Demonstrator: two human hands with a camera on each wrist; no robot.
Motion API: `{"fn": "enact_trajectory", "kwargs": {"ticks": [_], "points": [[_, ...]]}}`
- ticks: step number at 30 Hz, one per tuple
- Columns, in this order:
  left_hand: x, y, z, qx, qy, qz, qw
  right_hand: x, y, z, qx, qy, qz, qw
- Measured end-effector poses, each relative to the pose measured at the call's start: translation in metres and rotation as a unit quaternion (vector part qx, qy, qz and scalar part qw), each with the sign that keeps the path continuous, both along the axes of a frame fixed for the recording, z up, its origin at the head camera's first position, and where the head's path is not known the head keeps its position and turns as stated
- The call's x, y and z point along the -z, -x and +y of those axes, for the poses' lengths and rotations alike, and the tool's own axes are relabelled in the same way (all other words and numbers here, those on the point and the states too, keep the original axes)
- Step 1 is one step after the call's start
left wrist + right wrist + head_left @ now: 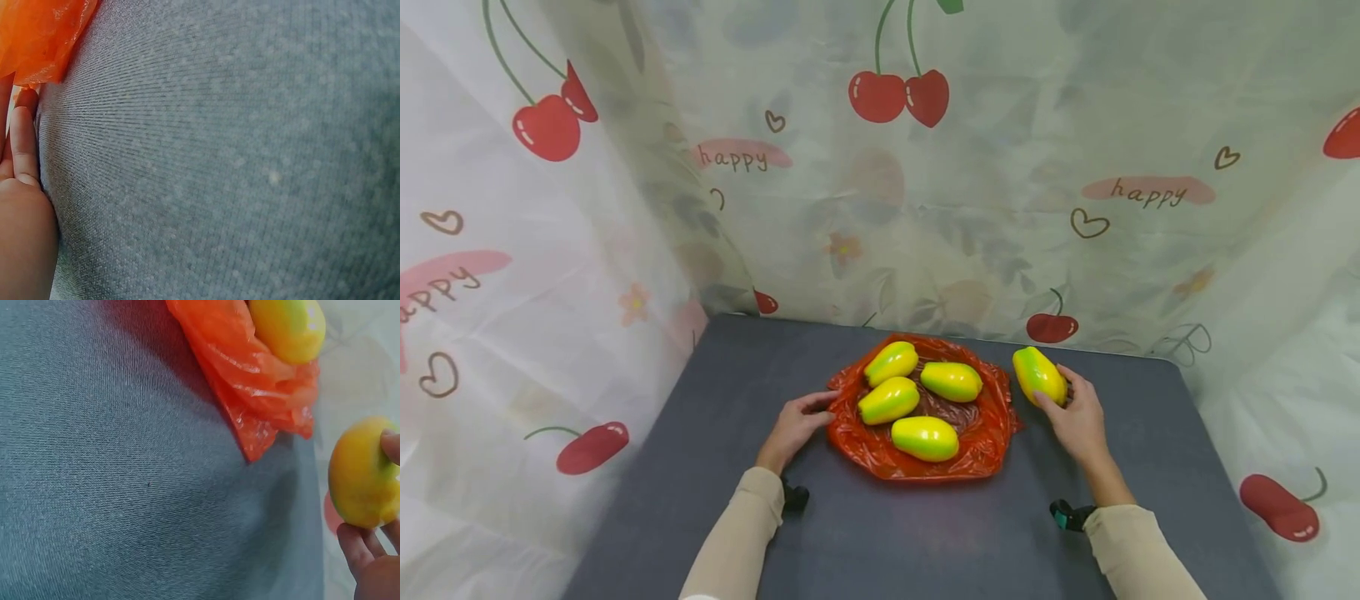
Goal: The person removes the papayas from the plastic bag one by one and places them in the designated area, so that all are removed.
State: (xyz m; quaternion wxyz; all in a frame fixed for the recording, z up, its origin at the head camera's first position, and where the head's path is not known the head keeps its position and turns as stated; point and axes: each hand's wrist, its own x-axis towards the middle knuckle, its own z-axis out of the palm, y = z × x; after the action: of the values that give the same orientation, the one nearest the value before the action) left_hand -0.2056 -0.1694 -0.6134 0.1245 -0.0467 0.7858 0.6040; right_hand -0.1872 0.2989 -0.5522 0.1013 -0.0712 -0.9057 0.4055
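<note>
A red plastic bag [917, 475] lies spread on the table, its sides rolled down round a hollow. Inside it rest several glossy yellow-green papayas [925, 439]. My right hand [1078, 417] grips one more papaya [1037, 375] just right of the bag, thumb on the near side. In the right wrist view that papaya [362, 472] sits between thumb and fingertips, apart from the bag [244, 369]. On the opposite side, my left hand [797, 429] touches the bag's left edge with extended fingers. The left wrist view shows those fingers [24, 144] right at the orange-red plastic [44, 44].
The dark grey table [925, 542] has its back edge close behind the bag. A pale curtain [970, 167] printed with cherries and lettering surrounds it at the back and both sides. Black wrist devices show at the left sleeve [737, 525] and the right sleeve [1138, 550].
</note>
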Motion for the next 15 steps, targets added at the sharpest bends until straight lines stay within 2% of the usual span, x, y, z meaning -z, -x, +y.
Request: {"fn": "enact_trajectory", "kwargs": {"ticks": [8,15], "points": [[-0.004,-0.001,0.000,-0.012,0.014,-0.007,0.9998,0.016,0.006,0.007,0.043,0.015,-0.016,0.9988],[-0.004,0.000,0.004,-0.011,0.014,-0.019,0.9997,0.021,0.006,0.017,0.055,0.007,-0.033,0.9979]]}}
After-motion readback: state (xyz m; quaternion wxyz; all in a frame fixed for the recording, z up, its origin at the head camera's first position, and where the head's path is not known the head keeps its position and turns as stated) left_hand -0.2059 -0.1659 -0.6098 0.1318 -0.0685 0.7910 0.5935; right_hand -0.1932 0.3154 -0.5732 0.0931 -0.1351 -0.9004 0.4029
